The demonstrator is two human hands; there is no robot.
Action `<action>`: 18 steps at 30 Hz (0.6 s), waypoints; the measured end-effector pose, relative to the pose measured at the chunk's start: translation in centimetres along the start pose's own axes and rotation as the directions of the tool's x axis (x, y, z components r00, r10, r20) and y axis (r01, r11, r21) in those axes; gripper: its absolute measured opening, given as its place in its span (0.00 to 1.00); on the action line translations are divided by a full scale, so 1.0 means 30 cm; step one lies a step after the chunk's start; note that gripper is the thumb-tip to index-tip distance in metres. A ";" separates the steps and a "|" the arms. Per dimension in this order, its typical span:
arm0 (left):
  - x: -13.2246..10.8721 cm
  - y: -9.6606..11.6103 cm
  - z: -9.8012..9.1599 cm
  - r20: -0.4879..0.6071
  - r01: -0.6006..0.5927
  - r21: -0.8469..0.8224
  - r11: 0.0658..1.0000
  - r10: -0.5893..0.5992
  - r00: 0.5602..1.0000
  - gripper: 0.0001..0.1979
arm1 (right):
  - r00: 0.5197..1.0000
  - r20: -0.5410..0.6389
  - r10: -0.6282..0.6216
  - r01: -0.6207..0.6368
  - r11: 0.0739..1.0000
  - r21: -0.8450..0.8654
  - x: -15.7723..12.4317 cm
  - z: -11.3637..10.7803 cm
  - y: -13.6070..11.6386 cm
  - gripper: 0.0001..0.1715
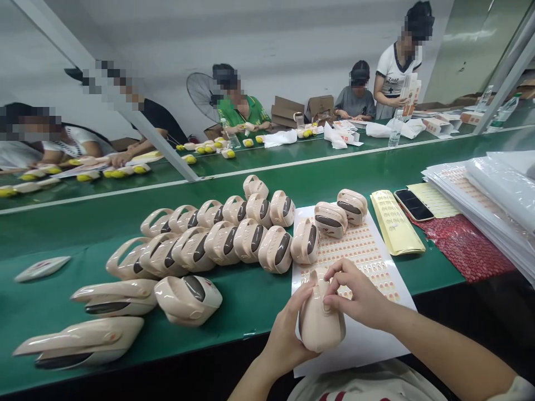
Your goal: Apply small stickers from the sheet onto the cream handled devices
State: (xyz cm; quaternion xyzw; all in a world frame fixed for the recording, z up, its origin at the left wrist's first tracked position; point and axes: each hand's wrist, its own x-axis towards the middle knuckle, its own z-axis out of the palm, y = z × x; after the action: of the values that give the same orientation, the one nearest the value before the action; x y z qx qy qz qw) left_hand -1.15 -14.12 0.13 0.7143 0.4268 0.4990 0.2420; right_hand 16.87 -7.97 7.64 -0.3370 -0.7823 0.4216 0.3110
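Note:
My left hand (288, 328) is wrapped round a beige plastic device (320, 323), holding it over the near edge of the green table. My right hand (359, 295) pinches its fingertips together against the top of the same device. Under both hands lies a white sheet of small orange stickers (363, 250). Several more beige devices (234, 239) stand in rows to the left, and two beige devices (340, 214) rest on the sheet's far end.
A yellow backing sheet (395, 225), a phone (413, 204), a red patterned sheet (468, 245) and stacked plastic-wrapped sheets (493, 200) lie to the right. A green conveyor belt (167, 195) runs behind. Several people work at the far side with yellow-and-white parts and cardboard boxes.

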 end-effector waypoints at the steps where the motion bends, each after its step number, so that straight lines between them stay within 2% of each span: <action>1: 0.002 0.003 0.000 -0.015 0.002 -0.027 1.000 -0.002 1.000 0.48 | 1.000 -0.002 -0.021 0.021 1.000 -0.015 -0.001 0.000 0.000 0.06; 5: 0.006 0.009 0.001 -0.069 0.078 -0.138 0.987 -0.088 0.994 0.46 | 0.997 -0.003 -0.082 0.081 0.994 -0.074 0.000 0.003 0.005 0.07; 7: 0.006 0.012 0.001 -0.080 0.125 -0.172 0.977 -0.140 0.987 0.44 | 0.987 -0.042 -0.154 0.149 0.982 -0.113 -0.003 0.010 0.012 0.07; 10: 0.005 0.019 0.003 -0.067 0.118 -0.147 0.982 -0.129 0.989 0.46 | 0.924 -0.136 -0.356 0.313 0.913 -0.262 -0.017 0.028 0.025 0.05; 13: 0.007 0.024 0.007 -0.050 0.071 -0.107 0.992 -0.077 0.996 0.49 | 0.849 -0.142 -0.509 0.398 0.793 -0.461 -0.040 0.046 0.034 0.04; 16: 0.007 0.021 0.011 -0.054 0.042 -0.070 0.997 -0.046 0.997 0.48 | 0.852 -0.142 -0.504 0.346 0.746 -0.570 -0.059 0.057 0.043 0.08; 18: 0.007 0.017 0.010 -0.061 0.014 -0.044 0.999 -0.017 0.998 0.48 | 0.891 -0.149 -0.430 0.296 0.796 -0.527 -0.061 0.059 0.050 0.19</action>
State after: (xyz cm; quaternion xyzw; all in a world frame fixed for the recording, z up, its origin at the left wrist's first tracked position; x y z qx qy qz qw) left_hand -0.66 -14.18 0.52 0.6899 0.4286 0.5279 0.2482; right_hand 16.97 -9.57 5.17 -0.2994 -0.8655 0.0927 0.3907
